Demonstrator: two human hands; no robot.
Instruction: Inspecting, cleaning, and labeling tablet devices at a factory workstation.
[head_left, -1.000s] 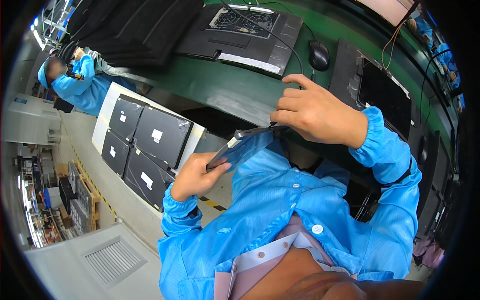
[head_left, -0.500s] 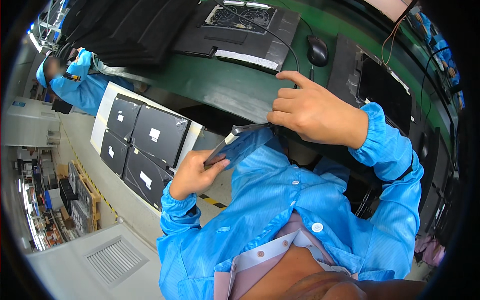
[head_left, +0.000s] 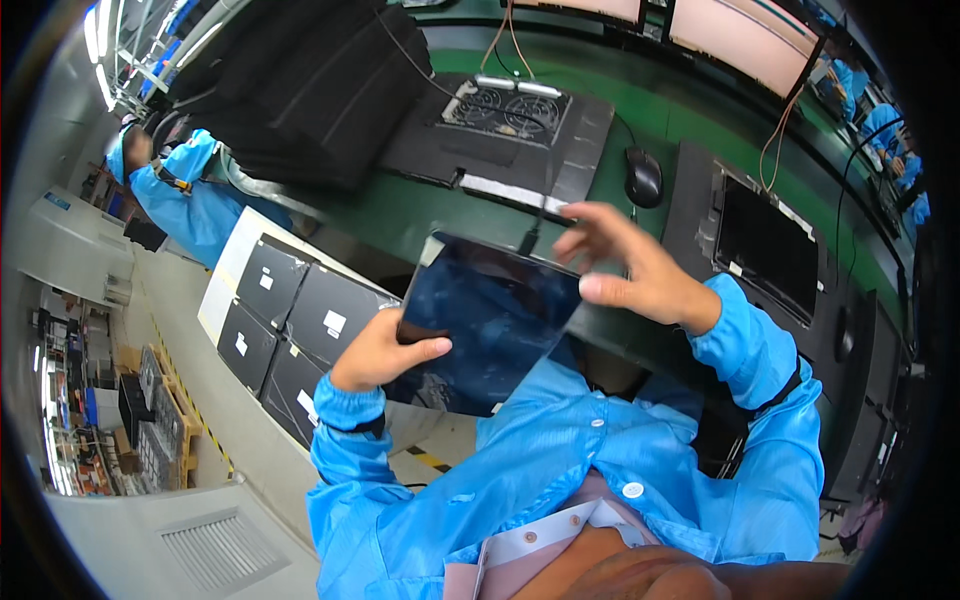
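Note:
A dark, glossy tablet [head_left: 485,320] is tilted in front of my chest, its screen towards me. My left hand [head_left: 385,352] grips its left edge, thumb on the front and the fingers hidden behind. The black plug of a cable [head_left: 531,238] meets the tablet's far edge; whether it is seated cannot be made out. Close to the tablet's right corner is my right hand [head_left: 635,270], fingers apart and a little blurred. Its thumb comes up to the corner, and I cannot tell if it touches. Small pale tape pieces sit at the tablet's corners.
Beyond the tablet, a green bench [head_left: 370,235] bears a black foam fixture [head_left: 510,140], a mouse [head_left: 643,177] and another dark tablet [head_left: 768,248]. Stacked black foam [head_left: 290,90] rises at the far left. Black panels [head_left: 335,315] lie on a white board left. A co-worker [head_left: 190,195] stands beyond.
The tablet has turned from nearly edge-on to screen facing me. My right hand has gone from a pointing, curled shape to spread fingers. The view has shifted.

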